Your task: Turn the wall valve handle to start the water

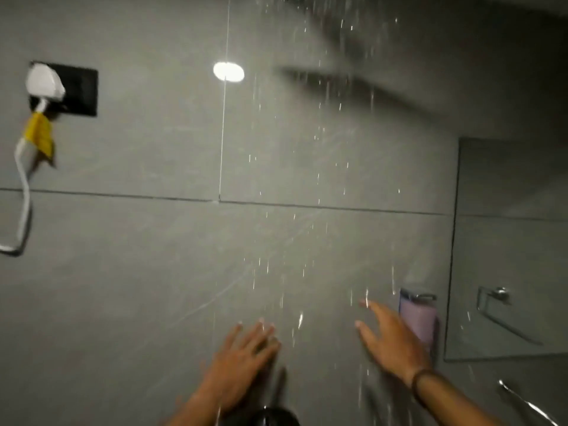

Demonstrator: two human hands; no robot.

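Water drops point(319, 167) fall from above in front of the grey tiled wall point(123, 287). My left hand point(242, 355) is raised near the bottom centre, fingers spread, holding nothing. My right hand point(390, 339) is held up to its right, palm open, with a dark band on the wrist. Below my left hand a dark round fitting point(270, 418) shows at the frame's bottom edge; whether it is the valve handle I cannot tell. Neither hand touches it.
A black wall socket point(80, 90) with a white plug point(44, 83), yellow tape and a white cable sits upper left. A purple bottle point(419, 318) stands in a wall holder beside my right hand. A chrome holder point(495, 298) and a chrome hose point(528, 404) are at the right.
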